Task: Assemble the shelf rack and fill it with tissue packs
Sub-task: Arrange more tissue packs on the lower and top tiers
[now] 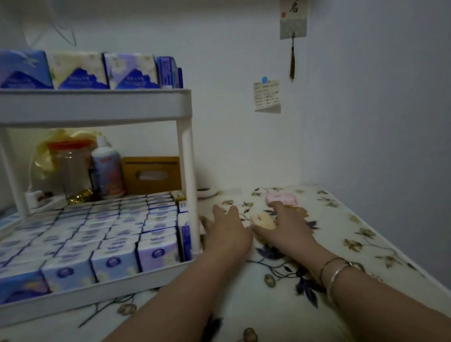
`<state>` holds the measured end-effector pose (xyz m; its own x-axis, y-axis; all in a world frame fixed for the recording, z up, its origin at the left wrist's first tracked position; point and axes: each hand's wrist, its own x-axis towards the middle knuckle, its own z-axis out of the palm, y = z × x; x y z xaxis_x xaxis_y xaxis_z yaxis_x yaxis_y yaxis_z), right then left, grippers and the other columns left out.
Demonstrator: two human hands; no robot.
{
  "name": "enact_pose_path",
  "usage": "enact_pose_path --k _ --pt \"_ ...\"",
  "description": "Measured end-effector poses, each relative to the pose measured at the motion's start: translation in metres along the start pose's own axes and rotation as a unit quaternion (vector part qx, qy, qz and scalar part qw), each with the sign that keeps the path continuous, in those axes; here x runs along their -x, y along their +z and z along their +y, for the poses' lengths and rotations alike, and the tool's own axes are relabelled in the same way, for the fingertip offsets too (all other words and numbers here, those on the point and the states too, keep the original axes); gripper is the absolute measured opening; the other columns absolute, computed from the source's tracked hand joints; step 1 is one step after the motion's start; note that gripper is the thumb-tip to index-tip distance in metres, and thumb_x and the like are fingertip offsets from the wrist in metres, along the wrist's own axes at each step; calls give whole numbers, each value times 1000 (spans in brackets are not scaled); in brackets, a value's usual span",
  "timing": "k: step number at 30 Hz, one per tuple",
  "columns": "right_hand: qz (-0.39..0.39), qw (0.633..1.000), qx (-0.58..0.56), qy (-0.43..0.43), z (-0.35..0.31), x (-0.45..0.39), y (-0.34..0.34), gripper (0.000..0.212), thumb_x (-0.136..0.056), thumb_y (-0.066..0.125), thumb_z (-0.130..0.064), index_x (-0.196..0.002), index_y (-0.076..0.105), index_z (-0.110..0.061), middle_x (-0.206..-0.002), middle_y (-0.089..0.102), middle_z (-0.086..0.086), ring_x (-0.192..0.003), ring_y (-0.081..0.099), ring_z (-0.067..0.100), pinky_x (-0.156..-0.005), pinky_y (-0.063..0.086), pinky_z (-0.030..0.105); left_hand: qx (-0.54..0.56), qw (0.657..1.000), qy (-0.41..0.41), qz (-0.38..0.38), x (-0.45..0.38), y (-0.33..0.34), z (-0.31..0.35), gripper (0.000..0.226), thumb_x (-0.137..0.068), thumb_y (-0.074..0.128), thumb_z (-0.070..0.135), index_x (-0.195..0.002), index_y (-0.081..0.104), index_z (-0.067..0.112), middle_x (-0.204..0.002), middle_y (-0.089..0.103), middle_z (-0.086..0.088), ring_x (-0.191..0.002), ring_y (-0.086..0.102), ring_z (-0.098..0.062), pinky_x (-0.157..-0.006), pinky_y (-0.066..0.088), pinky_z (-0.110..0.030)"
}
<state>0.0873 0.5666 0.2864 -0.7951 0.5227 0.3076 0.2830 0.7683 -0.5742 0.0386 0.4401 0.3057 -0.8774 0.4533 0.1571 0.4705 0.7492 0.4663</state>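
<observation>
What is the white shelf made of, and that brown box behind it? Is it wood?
The shelf rack looks like white plastic: smooth, matte, with rounded moulded edges and posts. The brown box looks like wood or bamboo, going by its flat tan panel with an oval slot, but the dim light leaves that open.

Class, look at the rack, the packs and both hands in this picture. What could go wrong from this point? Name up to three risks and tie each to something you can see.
1. The lower tier looks packed tight, so forcing in the peach pack held by the right hand may crush packs.
2. The left hand lies beside the rack post; a nudge might shift the rack.
3. The pink pack lies loose behind the hands and could be knocked away.
</observation>
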Motion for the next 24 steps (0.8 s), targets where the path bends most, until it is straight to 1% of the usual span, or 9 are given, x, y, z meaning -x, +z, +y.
enact_pose_path --k 2,4,6,9,11,13,17,21,24 --pt "-6 998 56 4 1 -10 9 79 -74 62 -62 -139 34 -29 -136 48 7 -127 41 31 -102 38 41 -18 999 -51 0 -11 18 -9 56 -94 46 47 -144 33 25 -159 1 -14 -143 9 -42 -115 23 -52" --pt "-15 996 83 -12 2 -20 16 74 -76 61 -54 -139 32 -29 -133 47 9 -125 39 32 -99 39 41 -11 997 -65 35 -21 29 -15 46 -93 46 46 -133 42 24 -153 18 -16 -138 22 -40 -111 30 -50" --pt "-20 998 63 -23 5 -34 19 68 -79 59 -41 -139 33 -24 -127 51 10 -120 44 31 -95 42 39 35 994 -53 87 -31 32 -15 27 -90 49 32 -115 51 22 -133 40 -10 -121 38 -31 -101 40 -43" --pt "21 999 14 -35 8 -52 21 65 -82 57 -28 -140 31 -14 -130 48 11 -121 40 30 -100 39 38 140 982 -42 117 -41 31 -13 17 -81 53 12 -96 50 20 -116 43 -4 -105 46 -25 -84 44 -34" --pt "61 997 30 -34 11 -65 21 66 -83 56 -27 -142 31 -11 -136 41 12 -125 32 29 -104 30 37 204 969 -20 134 -42 30 -11 20 -80 57 14 -98 50 20 -114 43 -2 -97 49 -21 -77 43 -30" --pt "87 995 53 -23 15 -80 20 62 -85 55 -28 -141 34 -10 -135 39 14 -125 31 31 -103 29 37 252 956 6 149 -43 31 -9 29 -81 59 18 -109 50 19 -117 45 0 -93 49 -16 -74 39 -26" --pt "98 991 95 11 29 -102 22 49 -86 53 -33 -128 44 -11 -128 42 15 -119 34 32 -98 31 37 295 942 24 158 -46 33 -10 43 -87 54 19 -129 45 22 -123 49 1 -99 46 -10 -81 34 -23" --pt "30 993 113 22 35 -107 25 47 -81 52 -35 -122 40 -16 -120 50 11 -120 40 31 -108 26 46 313 934 47 164 -44 33 -7 29 -90 51 16 -117 54 24 -117 52 2 -101 50 -11 -79 36 -23" --pt "34 993 117 0 32 -105 25 41 -77 58 -35 -111 40 -18 -109 54 6 -109 48 28 -97 36 41 323 929 62 169 -42 31 -5 18 -88 53 13 -103 60 20 -108 53 1 -93 51 -8 -69 37 -11"
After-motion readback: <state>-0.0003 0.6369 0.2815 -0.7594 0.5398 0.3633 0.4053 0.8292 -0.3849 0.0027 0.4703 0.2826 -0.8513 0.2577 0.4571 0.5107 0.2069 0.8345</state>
